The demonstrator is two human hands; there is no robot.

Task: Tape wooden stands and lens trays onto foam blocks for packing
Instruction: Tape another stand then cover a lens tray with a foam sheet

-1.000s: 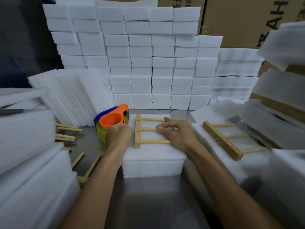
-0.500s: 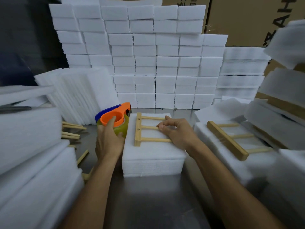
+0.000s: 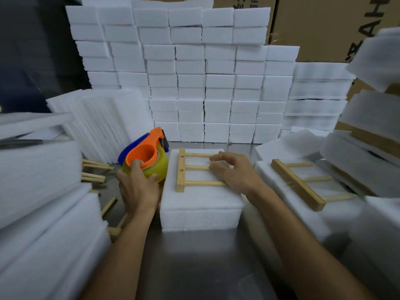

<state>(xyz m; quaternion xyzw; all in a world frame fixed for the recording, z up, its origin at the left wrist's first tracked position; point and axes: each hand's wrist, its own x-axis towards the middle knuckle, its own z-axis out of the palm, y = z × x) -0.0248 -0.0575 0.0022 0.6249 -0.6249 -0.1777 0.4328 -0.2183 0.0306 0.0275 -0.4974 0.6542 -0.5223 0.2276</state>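
Observation:
A wooden stand (image 3: 190,169) with three thin rungs lies flat on a white foam block (image 3: 201,204) in the middle of the steel table. My right hand (image 3: 233,172) rests on the rungs at their right end, fingers bent, pressing the stand down. My left hand (image 3: 138,187) grips an orange and blue tape dispenser (image 3: 147,159) with a yellowish tape roll, a finger hooked in its orange core. The dispenser sits just left of the foam block, touching its side.
A second wooden stand (image 3: 298,187) lies on foam (image 3: 281,169) at the right. Loose wooden stands (image 3: 95,172) lie at the left between foam sheet stacks (image 3: 39,180). A wall of foam blocks (image 3: 194,83) stands behind, with cardboard boxes (image 3: 324,24) beyond. Steel tabletop (image 3: 194,267) lies near me.
My left hand shifted from a fist beside the dispenser to gripping it around the roll, with a finger in the core. My right hand stayed on the stand.

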